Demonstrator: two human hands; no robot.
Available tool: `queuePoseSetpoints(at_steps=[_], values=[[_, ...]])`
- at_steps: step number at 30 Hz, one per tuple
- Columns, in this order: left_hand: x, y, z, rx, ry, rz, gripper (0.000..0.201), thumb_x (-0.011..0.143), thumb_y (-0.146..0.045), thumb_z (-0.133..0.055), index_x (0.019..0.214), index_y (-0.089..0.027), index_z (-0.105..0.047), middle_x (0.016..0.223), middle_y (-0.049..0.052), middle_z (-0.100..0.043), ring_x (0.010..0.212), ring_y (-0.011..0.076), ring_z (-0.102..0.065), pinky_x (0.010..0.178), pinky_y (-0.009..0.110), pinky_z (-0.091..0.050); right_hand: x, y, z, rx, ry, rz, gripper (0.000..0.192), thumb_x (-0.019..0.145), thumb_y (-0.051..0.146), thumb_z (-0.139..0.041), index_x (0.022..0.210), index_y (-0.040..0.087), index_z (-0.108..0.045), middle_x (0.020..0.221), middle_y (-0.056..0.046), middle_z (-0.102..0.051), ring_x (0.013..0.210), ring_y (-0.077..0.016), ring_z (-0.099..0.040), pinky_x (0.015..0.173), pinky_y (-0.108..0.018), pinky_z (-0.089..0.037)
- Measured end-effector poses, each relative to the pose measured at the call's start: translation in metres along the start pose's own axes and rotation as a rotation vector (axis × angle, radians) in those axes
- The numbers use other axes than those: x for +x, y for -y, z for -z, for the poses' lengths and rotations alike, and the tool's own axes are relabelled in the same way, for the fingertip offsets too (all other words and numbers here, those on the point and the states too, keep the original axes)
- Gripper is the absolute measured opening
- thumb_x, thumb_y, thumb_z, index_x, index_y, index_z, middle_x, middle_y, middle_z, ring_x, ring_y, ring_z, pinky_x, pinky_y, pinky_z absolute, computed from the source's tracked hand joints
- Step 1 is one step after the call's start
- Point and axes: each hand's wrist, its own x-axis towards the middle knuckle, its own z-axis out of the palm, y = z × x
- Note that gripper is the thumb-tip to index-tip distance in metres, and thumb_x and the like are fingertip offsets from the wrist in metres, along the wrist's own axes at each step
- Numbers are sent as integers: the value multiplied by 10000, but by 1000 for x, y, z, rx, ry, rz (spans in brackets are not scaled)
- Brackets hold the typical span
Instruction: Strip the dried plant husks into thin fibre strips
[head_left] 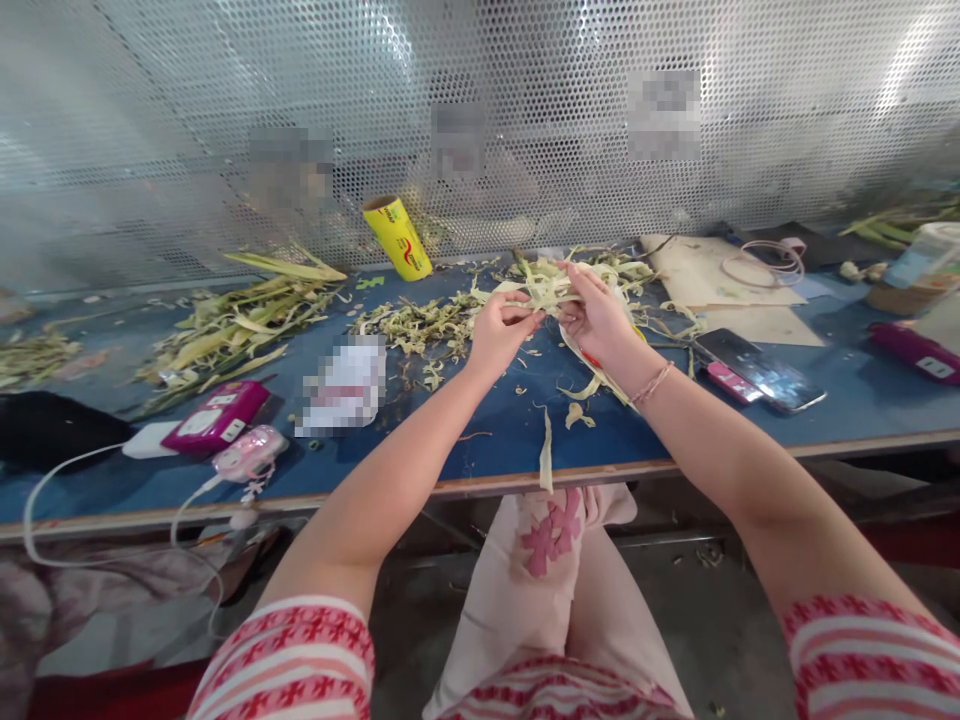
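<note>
Both my hands meet over the middle of the blue table (495, 440), holding a bundle of pale green leaf strips (544, 285). My left hand (501, 330) pinches the strips from the left with its fingertips. My right hand (600, 318) grips the same bundle from the right, and a long strip (600, 375) hangs down below that wrist. A heap of shredded leaf scraps (420, 325) lies just left of my hands. One loose strip (546, 462) dangles over the table's front edge.
A pile of long leaves (232, 325) lies at the left. A yellow roll (397, 237) leans on the perforated metal screen (480, 100). Two phones (757, 372), a magenta power bank (216, 416) with white cables, and brown paper (712, 275) also lie here.
</note>
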Motion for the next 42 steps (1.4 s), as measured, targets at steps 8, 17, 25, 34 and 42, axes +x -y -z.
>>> queuePoseSetpoints(at_steps=[8,17,25,34,42], values=[[-1,1,-4,-138,67,108,282,627,-212,-828,724,-171,-567,568,-58,-578,492,71,-534,524,216,-433,1,-1,-1,2,-27,-10,244,794,400,-764,947,243,-656,577,108,-250,441,-33,-207,434,-220,-243],[-2,-1,-8,-318,71,269,502,795,-703,-609,795,-209,-522,630,14,-624,520,136,-578,592,308,-498,-4,-4,-5,-19,-2,-12,288,740,410,-801,896,215,-658,566,111,-296,437,-19,-243,424,-199,-250],[1,2,-6,-262,-30,224,541,802,-750,-548,758,-214,-496,520,-27,-508,444,111,-501,531,282,-466,-5,-20,-10,-178,19,121,291,733,451,-777,836,193,-688,699,51,-514,541,-38,-370,432,-192,-266],[-1,-4,6,63,-18,-155,112,794,-258,-673,856,-214,-591,831,7,-601,665,111,-534,643,244,-442,-8,-8,-9,-132,-9,16,269,770,430,-768,863,205,-652,590,92,-337,455,-33,-253,420,-219,-242],[9,5,11,19,-2,-277,304,817,-512,-694,863,-213,-715,880,31,-630,636,92,-519,608,243,-417,-6,-7,-7,-46,9,-50,242,773,387,-777,881,213,-648,568,109,-254,443,-30,-222,429,-204,-229]])
